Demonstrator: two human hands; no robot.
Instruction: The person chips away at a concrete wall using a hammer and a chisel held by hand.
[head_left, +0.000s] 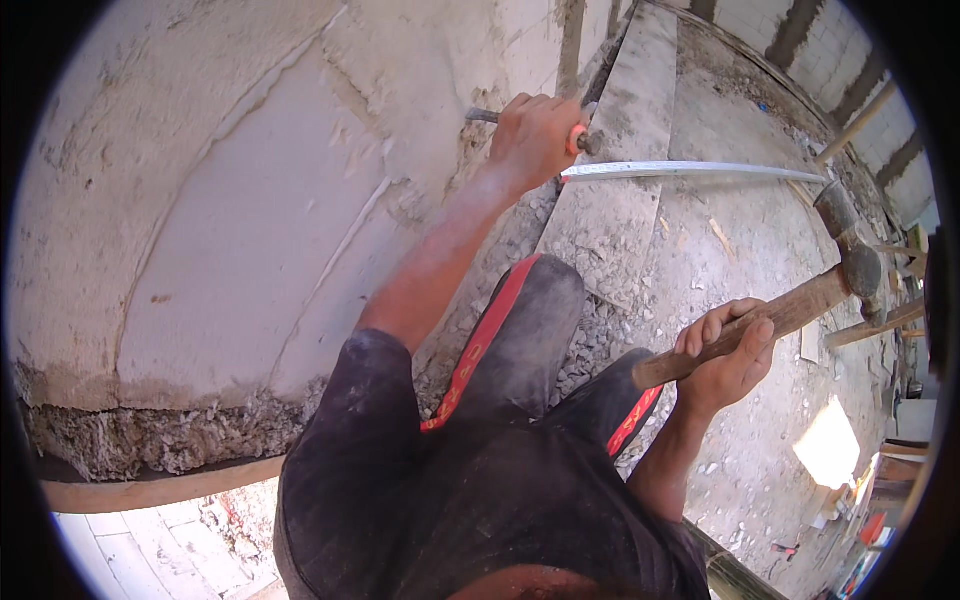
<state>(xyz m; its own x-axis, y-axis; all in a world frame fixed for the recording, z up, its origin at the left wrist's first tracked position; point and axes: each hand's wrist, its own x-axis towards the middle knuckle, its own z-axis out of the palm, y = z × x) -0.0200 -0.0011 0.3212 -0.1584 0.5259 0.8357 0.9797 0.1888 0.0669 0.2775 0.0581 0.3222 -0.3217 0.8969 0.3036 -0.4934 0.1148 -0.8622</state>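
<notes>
The work in hand looks like chipping at the wall [265, 215], at the point of lining up the chisel between blows. The left hand [537, 140] has its fingers curled tightly round the chisel [483, 116], whose blade end points at the broken plaster near the far end of the wall, above the floor's left edge; whether the tip touches, I cannot tell. An orange collar [576, 139] shows beside the fist, with the struck end beyond it. The right hand [730, 355] grips the wooden handle of the hammer [800, 302], fingers wrapped and thumb pressed along it; the head hangs over the floor's right side, well apart from the chisel. Rubble [600, 350] lies along the floor's left edge. The next move seems to call for a steady chisel and a square swing onto its end, clear of the left knuckles.
</notes>
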